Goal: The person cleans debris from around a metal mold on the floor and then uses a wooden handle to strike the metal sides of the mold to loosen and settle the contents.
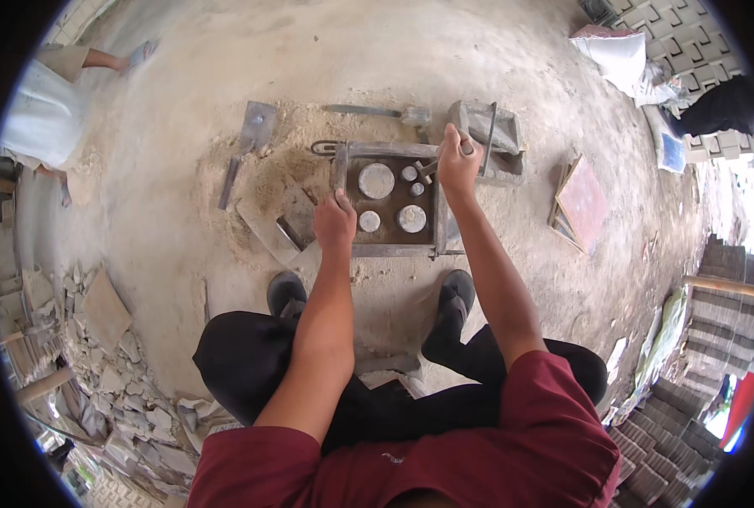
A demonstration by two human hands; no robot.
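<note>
On the ground before me lies a rectangular mould frame (385, 251) with dark, worn sides. Several pale round discs of different sizes sit inside it, a big one (377, 181) at the far left and another (411, 218) at the near right. My left hand (334, 222) is closed on the frame's left side. At the far right corner my right hand (460, 162) grips a small hammer (426, 173), whose head hangs over the frame's right edge, close to the small discs. Its handle is mostly hidden by my fingers.
A flat-bladed trowel (258, 125) lies at the left, a long flat tool (364, 110) beyond the frame. At the right are a grey tray (504, 131) and stacked square boards (582, 203). Rubble (123, 372) is piled at lower left; another person's leg (104, 59) shows at upper left.
</note>
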